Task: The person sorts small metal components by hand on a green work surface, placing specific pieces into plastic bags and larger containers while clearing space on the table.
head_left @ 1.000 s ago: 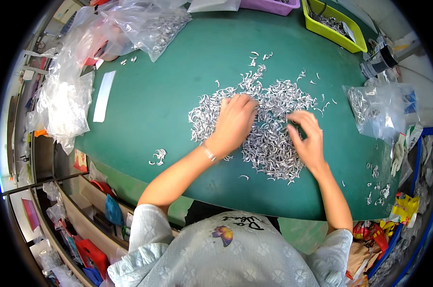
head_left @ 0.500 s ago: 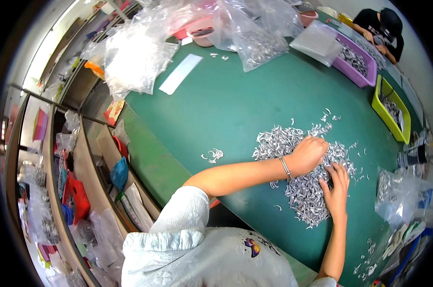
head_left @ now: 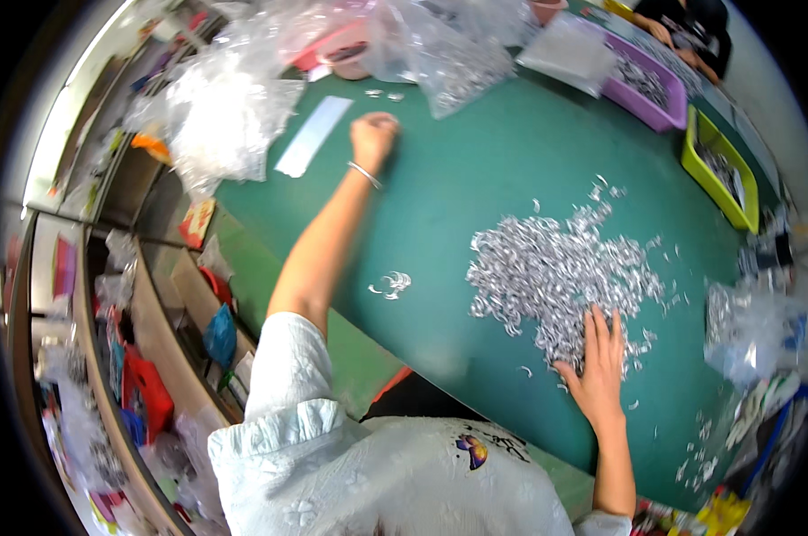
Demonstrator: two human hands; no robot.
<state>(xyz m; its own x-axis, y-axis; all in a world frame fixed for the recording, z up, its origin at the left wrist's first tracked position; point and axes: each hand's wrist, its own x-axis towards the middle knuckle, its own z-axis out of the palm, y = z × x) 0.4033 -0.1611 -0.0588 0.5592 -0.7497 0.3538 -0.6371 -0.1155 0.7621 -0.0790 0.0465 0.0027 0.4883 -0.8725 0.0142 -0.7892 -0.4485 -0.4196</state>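
A wide heap of small silvery curved metal pieces (head_left: 547,268) lies on the green tabletop (head_left: 439,196). My right hand (head_left: 598,371) rests flat at the heap's near edge, fingers spread, fingertips touching the pieces. Far from the heap, my left hand (head_left: 374,138) is held over the back left of the table, its fingers curled closed. Whatever may be inside those fingers is hidden. Just right of it in the picture is bare green surface, and a pale flat strip (head_left: 314,136) lies to its left. Two little groups of pieces sit apart: a small cluster (head_left: 395,285) and some bits (head_left: 384,94) beyond my left hand.
Clear plastic bags (head_left: 234,116) crowd the back left. A purple basket (head_left: 643,89) and a lime-green basket (head_left: 721,170), both with metal pieces, stand at the right. Another person (head_left: 685,36) sits at the far right. Shelves with bags (head_left: 140,384) line the left side.
My left hand has left the heap and swung far to the back left. My right hand has drawn slightly nearer to me, its fingers now straighter. The view has shifted a little.
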